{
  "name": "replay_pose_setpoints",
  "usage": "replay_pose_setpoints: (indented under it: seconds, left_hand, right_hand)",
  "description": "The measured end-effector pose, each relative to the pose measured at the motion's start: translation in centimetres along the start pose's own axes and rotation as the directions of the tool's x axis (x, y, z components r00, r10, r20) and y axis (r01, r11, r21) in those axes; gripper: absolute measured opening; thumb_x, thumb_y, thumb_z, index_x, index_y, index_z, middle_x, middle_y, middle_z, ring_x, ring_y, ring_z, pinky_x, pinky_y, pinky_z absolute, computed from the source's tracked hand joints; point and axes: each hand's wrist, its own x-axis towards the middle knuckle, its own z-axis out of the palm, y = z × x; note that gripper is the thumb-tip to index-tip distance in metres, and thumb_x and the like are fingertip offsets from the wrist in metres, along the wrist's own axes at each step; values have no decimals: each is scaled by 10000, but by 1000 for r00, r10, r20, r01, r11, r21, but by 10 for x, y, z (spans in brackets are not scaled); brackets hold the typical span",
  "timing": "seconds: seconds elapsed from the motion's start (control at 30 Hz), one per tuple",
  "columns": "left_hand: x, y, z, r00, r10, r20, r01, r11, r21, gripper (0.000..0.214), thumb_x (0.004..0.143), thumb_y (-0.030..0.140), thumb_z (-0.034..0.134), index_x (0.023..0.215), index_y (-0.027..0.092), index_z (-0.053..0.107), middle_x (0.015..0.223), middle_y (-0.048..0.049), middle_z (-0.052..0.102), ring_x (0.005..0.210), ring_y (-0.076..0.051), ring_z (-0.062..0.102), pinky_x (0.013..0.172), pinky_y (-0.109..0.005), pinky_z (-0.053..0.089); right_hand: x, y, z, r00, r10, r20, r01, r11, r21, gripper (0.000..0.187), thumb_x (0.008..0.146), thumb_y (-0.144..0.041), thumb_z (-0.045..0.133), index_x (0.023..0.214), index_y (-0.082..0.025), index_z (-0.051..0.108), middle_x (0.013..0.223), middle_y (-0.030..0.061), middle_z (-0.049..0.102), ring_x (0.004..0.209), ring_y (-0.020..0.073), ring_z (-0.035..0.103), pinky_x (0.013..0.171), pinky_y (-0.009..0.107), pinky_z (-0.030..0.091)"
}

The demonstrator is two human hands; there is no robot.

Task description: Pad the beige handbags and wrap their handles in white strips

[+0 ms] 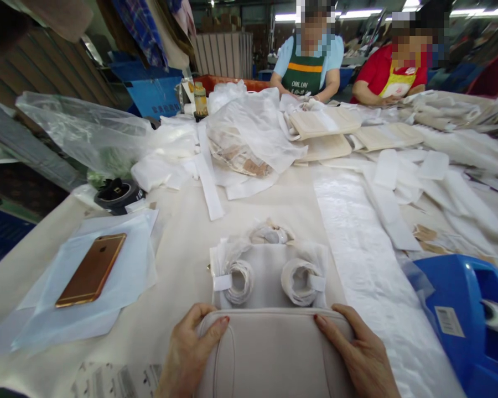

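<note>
A pale beige leather bag [274, 354] lies at the near edge of the table. My left hand [188, 354] grips its upper left corner, thumb on top. My right hand [359, 354] holds the upper right corner the same way. Just beyond the bag's top edge, two handle or strap ends wrapped in white paper [240, 282] [301, 282] rest on its flat part, with a third small wrapped bundle [269, 235] behind them.
A gold phone [92, 269] lies on clear plastic sheets at left. A blue tape dispenser [468, 315] stands at right. White wrapping strips, plastic bags and beige bag panels [327, 121] cover the far table. Two other people work at the far side.
</note>
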Motion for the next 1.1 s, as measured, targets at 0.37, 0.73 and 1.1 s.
replay_pose_setpoints:
  seconds: [0.37,0.73,1.1]
  left_hand:
    - [4,16,5,996,-82,-26,75,975,-211,547,552,510,721,943,167,553,839,-49,708,743,-227,655,680,-307,500]
    - [11,-7,9,1000,-17,-21,13,982,-190,511,579,536,685,910,167,560,741,-35,707,689,-231,637,671,-322,478]
    - [17,-11,10,999,43,-24,-46,986,-158,489,599,533,651,917,165,597,857,-70,710,854,-289,638,809,-395,469]
  right_hand:
    - [1,-5,-2,999,-49,22,49,999,4,451,668,-649,601,834,-233,659,635,-23,670,517,171,602,491,234,484]
    - [-1,-1,2,995,-71,63,67,995,75,463,682,-645,582,853,-217,632,679,-11,661,611,185,610,557,246,484]
    - [6,-9,7,996,-74,41,72,995,65,444,677,-634,581,806,-212,622,674,-7,639,661,206,608,593,281,487]
